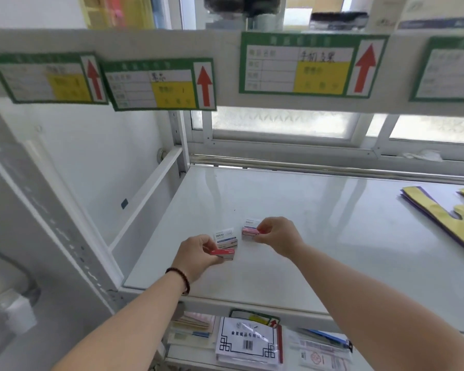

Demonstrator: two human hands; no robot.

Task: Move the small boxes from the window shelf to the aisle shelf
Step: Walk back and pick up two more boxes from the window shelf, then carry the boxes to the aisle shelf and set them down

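Note:
Both my hands reach onto a white shelf [292, 263] below a window. My left hand [197, 254], with a dark bead bracelet on its wrist, grips a small stack of little boxes [225, 243], white ones on top and a red-and-white one at the bottom. A short way to the right, my right hand [275, 236] pinches another small stack of boxes [249, 228], white above and pinkish-red below. Both stacks sit at or just above the shelf surface; I cannot tell whether they are lifted.
Yellow and purple bags [445, 218] lie at the shelf's right end. Green-framed price labels [314, 64] hang on the shelf edge above. A metal rail [332, 167] runs along the back under the window. Paper packs [248, 341] fill the shelf below.

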